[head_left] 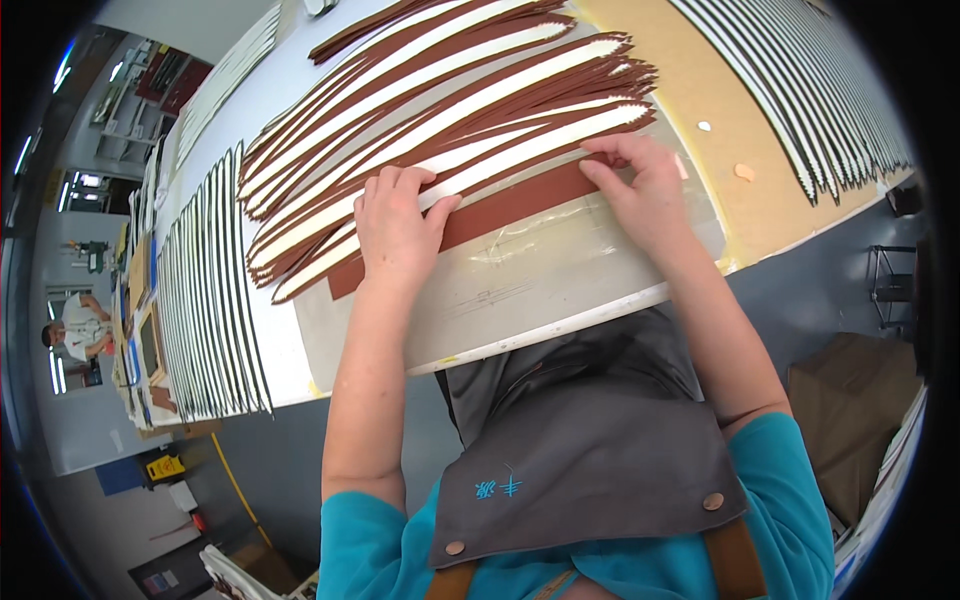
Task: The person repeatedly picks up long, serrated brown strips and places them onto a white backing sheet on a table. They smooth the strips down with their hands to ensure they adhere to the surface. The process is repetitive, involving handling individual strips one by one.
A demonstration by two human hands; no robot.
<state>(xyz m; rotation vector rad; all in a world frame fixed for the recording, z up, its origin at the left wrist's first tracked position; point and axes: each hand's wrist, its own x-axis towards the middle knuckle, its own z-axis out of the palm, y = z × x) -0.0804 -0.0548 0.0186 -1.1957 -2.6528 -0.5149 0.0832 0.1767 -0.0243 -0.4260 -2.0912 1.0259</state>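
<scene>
On the worktable's near side lies a flat brown strip [510,212], running from lower left to upper right. My left hand [398,225] rests over its left part, fingers bent and thumb on the strip's upper edge. At the other end, my right hand [638,190] has thumb and forefinger closed in a pinch at the strip's upper edge. Just beyond lies a brown strip with a white face [500,170], partly under my left fingers. Many similar brown-and-white strips [450,115] with jagged ends are heaped behind it.
A grey translucent sheet [520,270] lies under the brown strip. Black-and-white strips stand in rows at left [205,290] and far right [790,90]. Small scraps [744,172] lie on the tan board [660,60]. Far left, another person [82,328] works apart.
</scene>
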